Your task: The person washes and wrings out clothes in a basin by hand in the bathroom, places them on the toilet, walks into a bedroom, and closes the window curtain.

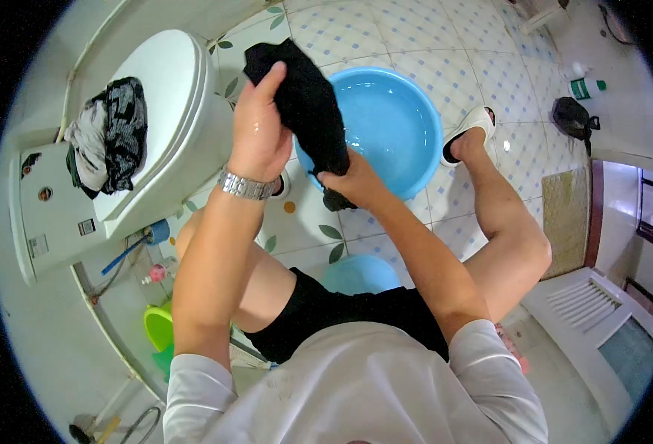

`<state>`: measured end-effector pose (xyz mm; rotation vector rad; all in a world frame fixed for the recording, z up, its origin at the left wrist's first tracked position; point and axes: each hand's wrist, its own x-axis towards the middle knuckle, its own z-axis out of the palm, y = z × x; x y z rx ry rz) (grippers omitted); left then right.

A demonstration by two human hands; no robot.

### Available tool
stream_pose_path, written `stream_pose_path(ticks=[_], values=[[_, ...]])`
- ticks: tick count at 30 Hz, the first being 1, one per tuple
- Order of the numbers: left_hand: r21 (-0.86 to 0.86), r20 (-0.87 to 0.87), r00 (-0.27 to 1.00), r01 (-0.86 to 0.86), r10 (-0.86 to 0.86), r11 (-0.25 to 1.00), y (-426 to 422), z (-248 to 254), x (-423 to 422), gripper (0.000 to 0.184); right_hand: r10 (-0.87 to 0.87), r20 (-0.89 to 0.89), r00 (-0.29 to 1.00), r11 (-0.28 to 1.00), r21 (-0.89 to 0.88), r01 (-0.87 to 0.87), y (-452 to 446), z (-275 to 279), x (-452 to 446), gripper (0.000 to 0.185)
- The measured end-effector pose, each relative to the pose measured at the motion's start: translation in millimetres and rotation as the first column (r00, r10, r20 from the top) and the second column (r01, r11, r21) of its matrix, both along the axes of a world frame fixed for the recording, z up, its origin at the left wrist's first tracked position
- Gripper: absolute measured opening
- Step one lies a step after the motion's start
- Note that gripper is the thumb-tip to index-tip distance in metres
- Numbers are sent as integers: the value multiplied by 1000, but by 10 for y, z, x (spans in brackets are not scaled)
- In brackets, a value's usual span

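Note:
A black cloth [308, 100], bunched lengthwise, stretches between my two hands over the left rim of a blue basin [426, 111]. Clear water [386, 122] stands in the basin. With the thumb on top, my left hand [261, 129] grips the cloth's upper part; a metal watch is on that wrist. My right hand [352, 181] is wrapped around the lower end, close to the basin's near-left edge. A short bit of cloth hangs out below the right fingers. Folds hide what kind of garment it is.
At left, grey and black clothes [112, 140] lie on the closed toilet lid [171, 70]. A light-blue basin [361, 274] sits between my legs. A black bag [574, 118] and a green-and-white bottle [587, 89] are at the right wall. Green tubs [158, 325] stand lower left.

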<state>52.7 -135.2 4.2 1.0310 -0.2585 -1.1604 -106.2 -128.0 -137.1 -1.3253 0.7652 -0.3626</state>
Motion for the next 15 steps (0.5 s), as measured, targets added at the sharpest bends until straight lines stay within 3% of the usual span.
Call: stream_pose_path(ticks=[2,4,5,8,12,13,14,15], values=[[99,71,991,-116,110,988,6,-61,51,21,27,-20,999,997,-76,-28,31,-10,-28,70],[149,91,988,-139,126,979,22,-45,22,19,18,-102,995,922,-383,-56,116,-128,-8,67],[189,150,981,-151,123,970,26,-70,28,19,86,-213,973,962,-238,-137,111,-117,-4,61],[261,284,956,-156,79,953,26,-154,94,22,38,-334,942,971,-212,-114,114,-237,-17,54],[255,453,891,-112,-17,960,5,-269,203,28,49,-420,906,961,-228,-157,-98,30,-103,47],[246,458,888,-80,-43,966,2,-301,255,42,-29,-450,892,954,-278,-110,-180,152,-121,44],[240,456,890,-95,-26,966,4,-251,258,42,-104,-475,874,942,-330,-67,-245,209,-138,42],[225,482,876,-109,-13,968,-7,-163,236,51,-89,-477,875,938,-335,-87,-319,198,-156,42]])
